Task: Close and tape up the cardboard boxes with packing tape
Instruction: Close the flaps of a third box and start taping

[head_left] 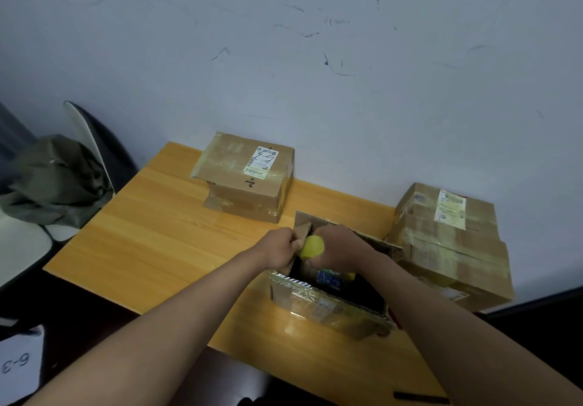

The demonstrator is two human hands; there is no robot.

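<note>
An open cardboard box (328, 308) stands on the wooden table (151, 235), its flaps up and dark contents showing inside. My left hand (279, 246) pinches the box's left flap (302, 230). Over the box's opening, my right hand (339, 246) grips a yellow round object (312, 247). A blue item (328, 278) lies inside the box under my right hand. No tape roll is visible.
A taped box with a white label (246, 178) sits at the table's back by the wall. A stack of taped boxes (448, 244) stands right of the open box. A chair with a grey-green garment (56, 181) is at the left. A dark strip (421, 397) lies near the front edge.
</note>
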